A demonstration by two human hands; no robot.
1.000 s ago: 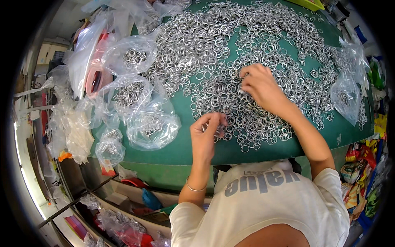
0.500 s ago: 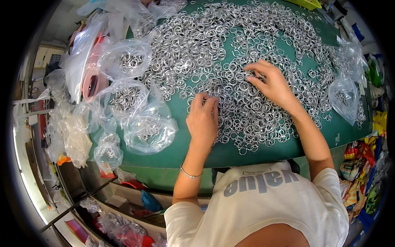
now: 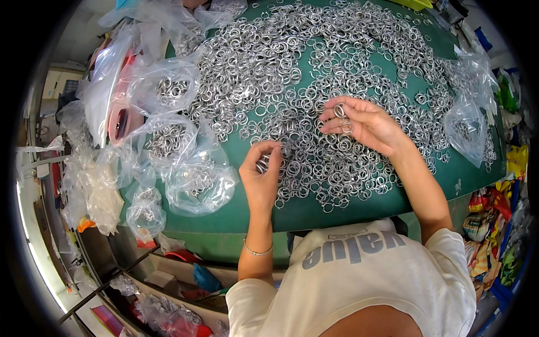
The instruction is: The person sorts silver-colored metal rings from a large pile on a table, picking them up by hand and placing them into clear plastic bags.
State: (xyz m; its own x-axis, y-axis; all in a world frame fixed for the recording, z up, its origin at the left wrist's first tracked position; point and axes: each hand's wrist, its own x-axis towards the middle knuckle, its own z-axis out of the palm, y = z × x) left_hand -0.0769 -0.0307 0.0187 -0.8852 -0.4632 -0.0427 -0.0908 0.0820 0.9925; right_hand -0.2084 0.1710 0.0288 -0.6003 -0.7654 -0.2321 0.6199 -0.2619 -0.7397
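A wide heap of silver metal rings (image 3: 252, 62) spreads over the green table (image 3: 213, 221). My left hand (image 3: 260, 177) is curled closed at the heap's near left edge, with several rings (image 3: 262, 164) showing inside its bent fingers. Over the middle of the heap, my right hand (image 3: 370, 124) is turned partly palm up. Its thumb and fingers pinch a ring (image 3: 339, 110), and another ring (image 3: 347, 127) lies against the lower fingers. How many rings each hand holds is partly hidden.
Clear plastic bags with rings inside (image 3: 202, 182) lie along the table's left side, near a pink-red object (image 3: 120, 121). Another clear bag (image 3: 467, 132) rests at the right edge. Below the table's front edge are shelves holding bags (image 3: 168, 309). A yellow-green container (image 3: 414, 4) stands at the far edge.
My left hand has drawn back slightly left and nearer, its fingers now curled around rings. My right hand has rolled palm upward, showing rings in its fingers.
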